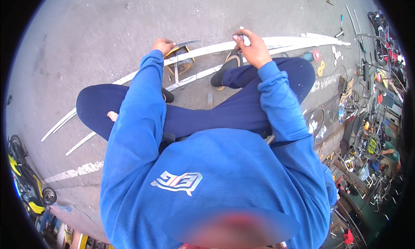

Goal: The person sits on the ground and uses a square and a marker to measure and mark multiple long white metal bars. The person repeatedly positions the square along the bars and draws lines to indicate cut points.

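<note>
While the person squats on grey concrete (108, 28), a parked yellow motorbike (23, 175) shows at far left. A white painted line (78, 170) crosses the floor near it. Two long white strips (207, 48) lie side by side on the ground and curve across the view in front of the knees. The left hand (163, 45) is closed over a flat steel square (186, 43) laid across the upper strip, seemingly to keep it steady against the edge. Under it sits a yellow-framed tool (181, 61), its kind unclear. A dark sandal (225, 69) presses on the strips, likely pinning them. The right hand (250, 48) pinches a small pale object, perhaps a marker, with its tip at the upper strip. Further right lie round discs (319, 63), a cable, and loose offcuts. At far right a cluttered workshop with racks and another person's arm (389, 153) fills the edge
</note>
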Demonstrator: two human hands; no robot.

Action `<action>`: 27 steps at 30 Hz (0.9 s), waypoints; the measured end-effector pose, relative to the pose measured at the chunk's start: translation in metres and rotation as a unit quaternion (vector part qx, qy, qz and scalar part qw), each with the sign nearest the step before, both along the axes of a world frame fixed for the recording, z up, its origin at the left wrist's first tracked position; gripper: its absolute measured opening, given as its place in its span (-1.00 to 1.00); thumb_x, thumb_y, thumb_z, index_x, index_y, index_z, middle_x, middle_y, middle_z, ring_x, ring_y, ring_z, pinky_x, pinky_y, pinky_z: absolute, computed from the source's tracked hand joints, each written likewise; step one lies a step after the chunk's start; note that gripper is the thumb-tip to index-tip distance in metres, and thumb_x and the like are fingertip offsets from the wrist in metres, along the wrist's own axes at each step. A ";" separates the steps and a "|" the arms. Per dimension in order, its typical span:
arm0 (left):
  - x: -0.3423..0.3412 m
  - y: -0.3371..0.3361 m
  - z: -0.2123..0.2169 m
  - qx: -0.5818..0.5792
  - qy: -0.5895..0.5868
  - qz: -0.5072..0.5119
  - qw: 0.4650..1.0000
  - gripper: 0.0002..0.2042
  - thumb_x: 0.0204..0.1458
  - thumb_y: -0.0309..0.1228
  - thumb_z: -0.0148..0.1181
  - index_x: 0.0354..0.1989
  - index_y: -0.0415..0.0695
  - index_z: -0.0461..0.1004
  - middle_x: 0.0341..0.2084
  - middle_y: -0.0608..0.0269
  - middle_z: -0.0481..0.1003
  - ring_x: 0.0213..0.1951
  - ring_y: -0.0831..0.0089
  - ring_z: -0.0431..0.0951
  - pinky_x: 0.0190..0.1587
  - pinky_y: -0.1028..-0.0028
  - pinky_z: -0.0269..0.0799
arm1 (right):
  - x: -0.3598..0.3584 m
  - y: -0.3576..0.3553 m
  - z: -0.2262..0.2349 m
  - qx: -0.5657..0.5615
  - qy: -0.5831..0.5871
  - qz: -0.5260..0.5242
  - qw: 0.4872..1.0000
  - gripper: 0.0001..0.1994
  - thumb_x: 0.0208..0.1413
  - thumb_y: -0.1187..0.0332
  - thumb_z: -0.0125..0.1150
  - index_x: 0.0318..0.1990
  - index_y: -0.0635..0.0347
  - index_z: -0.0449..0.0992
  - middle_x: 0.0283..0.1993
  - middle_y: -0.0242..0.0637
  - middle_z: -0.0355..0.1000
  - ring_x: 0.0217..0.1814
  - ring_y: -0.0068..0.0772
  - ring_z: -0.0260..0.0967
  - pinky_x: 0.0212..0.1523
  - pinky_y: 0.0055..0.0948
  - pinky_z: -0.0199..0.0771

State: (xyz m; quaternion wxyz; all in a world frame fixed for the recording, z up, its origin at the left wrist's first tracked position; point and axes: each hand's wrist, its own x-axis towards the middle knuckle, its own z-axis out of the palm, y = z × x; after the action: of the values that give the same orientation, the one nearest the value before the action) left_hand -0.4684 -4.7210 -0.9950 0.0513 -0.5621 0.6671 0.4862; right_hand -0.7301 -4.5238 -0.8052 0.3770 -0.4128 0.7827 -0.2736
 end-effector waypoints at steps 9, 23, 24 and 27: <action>-0.092 0.097 0.066 0.018 0.345 0.115 0.932 -0.57 0.13 0.01 0.07 -0.66 0.00 0.37 -0.77 0.42 0.28 -0.70 0.58 0.20 -0.65 0.45 0.06 | 0.036 -0.059 -0.104 -0.159 0.028 -0.211 0.964 -0.51 -0.13 0.16 0.42 -0.13 0.18 0.31 -0.31 -0.04 0.45 -0.26 -0.17 0.47 -0.28 -0.24 0.45; -0.053 0.089 -0.001 0.404 0.229 0.568 0.680 -0.77 0.14 -0.24 0.03 -0.50 -0.03 0.23 -0.72 0.44 0.14 -0.70 0.62 0.14 -0.65 0.55 0.01 | 0.022 -0.031 -0.066 -0.156 -0.060 -0.182 0.969 -0.65 -0.05 0.34 0.31 -0.12 0.22 0.36 -0.39 -0.15 0.51 -0.41 -0.36 0.46 -0.33 -0.40 0.42; -0.048 0.087 -0.006 0.414 0.266 0.572 0.657 -0.77 0.13 -0.25 0.03 -0.51 -0.02 0.22 -0.73 0.43 0.14 -0.71 0.62 0.14 -0.66 0.55 0.01 | 0.023 -0.029 -0.065 -0.140 -0.032 -0.172 0.974 -0.63 -0.06 0.31 0.32 -0.12 0.21 0.37 -0.38 -0.14 0.51 -0.40 -0.33 0.46 -0.31 -0.37 0.43; -0.040 0.079 -0.014 0.400 0.322 0.610 0.603 -0.82 0.10 -0.27 0.09 -0.43 -0.02 0.26 -0.69 0.43 0.17 -0.66 0.63 0.17 -0.64 0.58 0.04 | 0.024 -0.027 -0.062 -0.129 0.031 -0.159 0.978 -0.57 -0.13 0.22 0.37 -0.12 0.18 0.40 -0.33 -0.11 0.49 -0.31 -0.22 0.45 -0.22 -0.30 0.41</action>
State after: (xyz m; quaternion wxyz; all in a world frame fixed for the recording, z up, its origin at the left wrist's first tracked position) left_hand -0.5086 -4.6424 -1.0088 -0.2560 -0.5691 -0.1188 0.7724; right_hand -0.7062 -4.5507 -0.8676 0.2479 -0.3361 0.8077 -0.4163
